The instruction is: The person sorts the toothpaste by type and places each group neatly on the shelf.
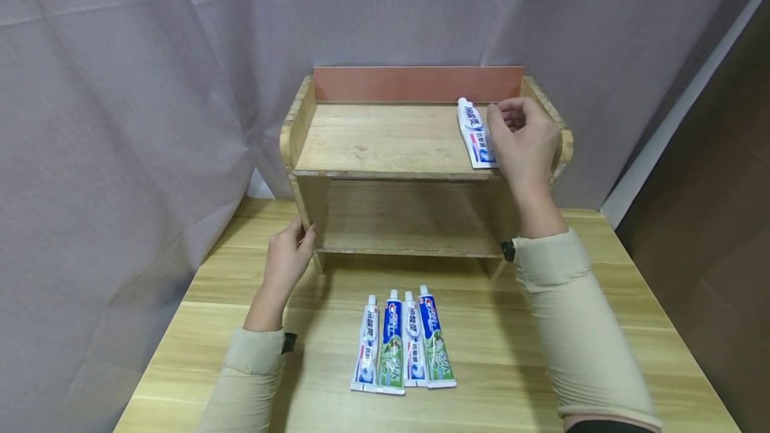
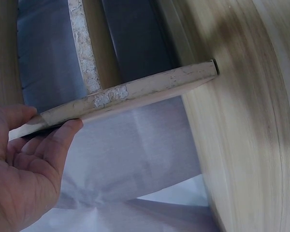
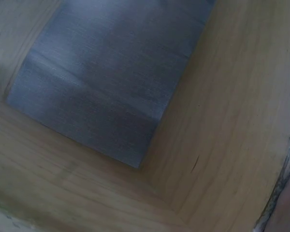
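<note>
A smooth, flattened plastic tube [image 1: 472, 127] lies on the rough-edged wooden shelf's [image 1: 373, 146] top board at right, cap far, long axis near to far. The right hand [image 1: 525, 142], fingers curled, overlaps its edge; its grip cannot be told. The left hand [image 1: 287, 259] pinches the shelf's left side. Four more tubes [image 1: 392, 346] lie nearer on the bench [image 1: 210, 326].

At twelve o'clock, the two-tier shelf [image 1: 385, 146] is showing pale, matt wood with rough, chipped edges. At six o'clock, smooth toothpaste tubes [image 1: 392, 343] are looking like glossy plastic. The tabletop [image 1: 180, 366] is showing smooth wood grain; at ten o'clock, the curtain [image 1: 132, 119] is showing matt, creased cloth.
</note>
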`<state>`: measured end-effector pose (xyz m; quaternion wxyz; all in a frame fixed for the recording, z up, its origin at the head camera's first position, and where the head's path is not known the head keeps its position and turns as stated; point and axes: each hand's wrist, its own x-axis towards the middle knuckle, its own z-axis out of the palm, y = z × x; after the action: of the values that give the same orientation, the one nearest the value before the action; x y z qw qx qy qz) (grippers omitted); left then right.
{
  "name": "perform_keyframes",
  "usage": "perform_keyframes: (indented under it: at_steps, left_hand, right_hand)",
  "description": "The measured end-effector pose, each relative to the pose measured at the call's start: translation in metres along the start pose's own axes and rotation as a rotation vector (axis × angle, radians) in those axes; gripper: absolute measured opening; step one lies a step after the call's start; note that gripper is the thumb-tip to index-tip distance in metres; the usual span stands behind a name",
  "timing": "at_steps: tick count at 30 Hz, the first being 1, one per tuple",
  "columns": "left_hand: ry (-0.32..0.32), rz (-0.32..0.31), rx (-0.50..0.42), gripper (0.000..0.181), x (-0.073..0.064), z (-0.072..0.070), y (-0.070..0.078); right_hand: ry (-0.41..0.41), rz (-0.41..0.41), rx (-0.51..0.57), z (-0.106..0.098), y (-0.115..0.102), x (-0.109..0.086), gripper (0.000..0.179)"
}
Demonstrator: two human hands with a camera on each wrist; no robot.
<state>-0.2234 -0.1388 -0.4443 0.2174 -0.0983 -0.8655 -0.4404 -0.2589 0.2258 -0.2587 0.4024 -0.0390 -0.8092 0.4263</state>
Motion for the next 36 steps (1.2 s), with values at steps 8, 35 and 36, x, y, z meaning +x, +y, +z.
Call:
perform_keyframes:
  at_steps: [8,35,36]
  left_hand:
    - [0.009,-0.006,0.003,0.024,0.001,0.001,-0.001]
    - [-0.009,-0.019,-0.003,0.030,-0.001,-0.001,0.000]
    - [-0.012,-0.021,-0.003,0.031,-0.001,-0.001,0.000]
  right_hand:
    - [0.008,-0.031,0.023,-0.002,0.001,-0.001,0.034]
    - [0.083,-0.140,0.294,-0.018,-0.011,-0.043,0.023]
    - [0.082,-0.146,0.299,-0.020,-0.014,-0.047,0.023]
